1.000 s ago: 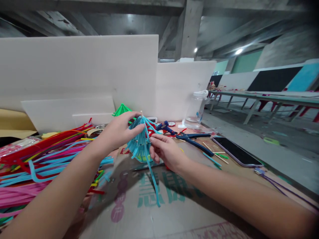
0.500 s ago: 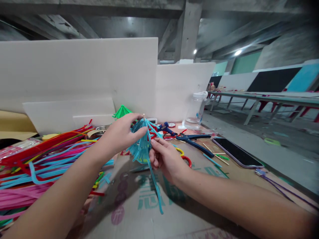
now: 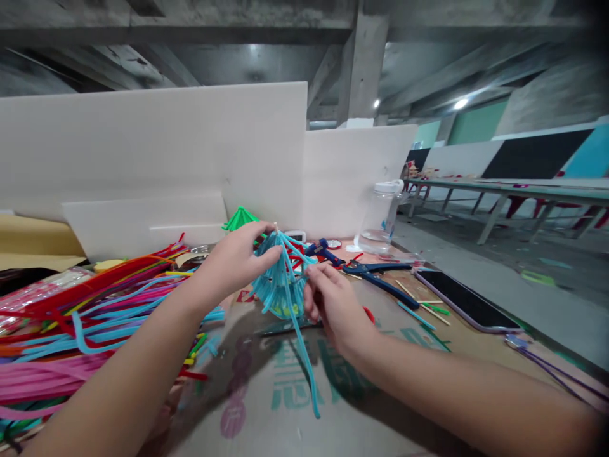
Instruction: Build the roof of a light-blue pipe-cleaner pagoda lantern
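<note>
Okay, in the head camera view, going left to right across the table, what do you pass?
Pile of pipe cleaners → left hand → blue pipe-cleaner cone → right hand → blue-handled pliers → phone.

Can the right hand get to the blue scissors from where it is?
Probably yes. The blue scissors lie flat on the cardboard just beyond the right hand, nothing between them. But that hand now pinches the blue pipe-cleaner umbrella, which the left hand also holds.

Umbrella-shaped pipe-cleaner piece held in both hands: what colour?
Light blue pipe-cleaner umbrella, seen best in the head view.
</note>
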Action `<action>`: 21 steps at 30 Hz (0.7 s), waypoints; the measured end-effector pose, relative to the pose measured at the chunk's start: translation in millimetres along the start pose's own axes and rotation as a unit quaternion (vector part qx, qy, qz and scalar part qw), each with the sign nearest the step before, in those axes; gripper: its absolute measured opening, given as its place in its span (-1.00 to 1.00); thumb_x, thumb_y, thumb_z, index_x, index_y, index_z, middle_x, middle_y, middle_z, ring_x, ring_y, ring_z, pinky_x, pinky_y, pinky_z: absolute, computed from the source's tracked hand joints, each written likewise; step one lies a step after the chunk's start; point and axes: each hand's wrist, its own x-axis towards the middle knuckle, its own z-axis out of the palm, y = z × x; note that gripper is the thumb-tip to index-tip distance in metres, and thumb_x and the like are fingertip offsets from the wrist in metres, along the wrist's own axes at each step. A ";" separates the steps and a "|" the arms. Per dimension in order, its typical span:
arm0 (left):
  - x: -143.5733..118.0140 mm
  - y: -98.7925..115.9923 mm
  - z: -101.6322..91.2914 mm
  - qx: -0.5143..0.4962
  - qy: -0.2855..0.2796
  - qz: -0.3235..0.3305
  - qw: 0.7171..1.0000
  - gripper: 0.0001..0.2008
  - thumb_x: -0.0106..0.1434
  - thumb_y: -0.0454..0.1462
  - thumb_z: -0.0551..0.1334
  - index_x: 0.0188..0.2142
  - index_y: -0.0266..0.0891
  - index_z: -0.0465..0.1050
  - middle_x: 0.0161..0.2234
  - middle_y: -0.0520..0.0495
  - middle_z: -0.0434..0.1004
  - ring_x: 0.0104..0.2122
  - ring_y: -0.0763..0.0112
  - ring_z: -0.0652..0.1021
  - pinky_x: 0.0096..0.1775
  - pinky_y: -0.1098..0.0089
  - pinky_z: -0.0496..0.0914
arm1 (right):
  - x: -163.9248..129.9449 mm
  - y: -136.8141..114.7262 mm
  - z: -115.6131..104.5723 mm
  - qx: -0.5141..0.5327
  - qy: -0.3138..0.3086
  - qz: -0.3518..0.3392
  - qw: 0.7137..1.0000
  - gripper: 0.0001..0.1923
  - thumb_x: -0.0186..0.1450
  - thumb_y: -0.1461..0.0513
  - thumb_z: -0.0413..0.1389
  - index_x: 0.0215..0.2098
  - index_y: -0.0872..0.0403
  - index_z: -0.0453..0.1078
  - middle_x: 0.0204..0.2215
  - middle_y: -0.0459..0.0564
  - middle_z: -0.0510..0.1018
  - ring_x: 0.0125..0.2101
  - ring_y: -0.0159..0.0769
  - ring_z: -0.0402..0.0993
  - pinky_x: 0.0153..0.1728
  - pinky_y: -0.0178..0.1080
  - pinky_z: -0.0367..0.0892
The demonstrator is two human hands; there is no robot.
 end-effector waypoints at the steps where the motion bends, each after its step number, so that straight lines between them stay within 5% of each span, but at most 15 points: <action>1: 0.7 -1.9 0.0 -0.005 0.000 -0.003 1.000 -0.62 0.28 -0.10 0.13 0.01 -0.23 0.42 0.04 -0.17 0.52 0.01 0.11 0.53 -0.03 0.20 0.45 | 3.2 -2.5 -2.3 -0.019 0.007 -0.028 0.999 -0.67 0.28 -0.02 0.15 -0.42 0.03 0.26 -0.75 -0.25 0.31 -0.76 -0.48 0.11 -0.71 -0.37 0.03; 6: 2.7 -5.8 0.1 -0.017 -0.009 -0.016 1.000 -0.61 0.26 -0.12 0.14 0.03 -0.22 0.42 0.03 -0.17 0.53 -0.01 0.10 0.54 -0.06 0.20 0.47 | 21.9 -28.9 -11.2 -0.187 -0.007 -0.162 0.969 -0.79 0.24 0.09 0.20 -0.39 0.07 0.51 -0.54 -0.12 0.49 -0.50 -0.38 0.35 -0.44 -0.30 0.25; 11: -1.3 -2.0 -1.5 -0.026 -0.037 0.000 0.999 -0.52 0.24 -0.14 0.19 0.14 -0.20 0.37 0.10 -0.17 0.49 0.00 0.11 0.55 -0.02 0.19 0.47 | 30.1 -42.8 -13.7 -0.253 -0.049 -0.164 0.952 -0.85 0.24 0.21 0.16 -0.35 0.03 0.60 -0.36 -0.05 0.63 -0.27 -0.24 0.50 -0.20 -0.19 0.33; 21: -3.3 11.5 0.8 0.006 -0.015 0.010 1.000 -0.61 0.28 -0.08 0.16 0.01 -0.22 0.44 0.04 -0.19 0.50 -0.02 0.09 0.53 -0.04 0.15 0.44 | 22.8 -35.2 -8.7 -0.220 -0.069 -0.165 0.959 -0.82 0.25 0.24 0.14 -0.29 0.00 0.61 -0.30 -0.05 0.64 -0.30 -0.26 0.51 -0.25 -0.20 0.37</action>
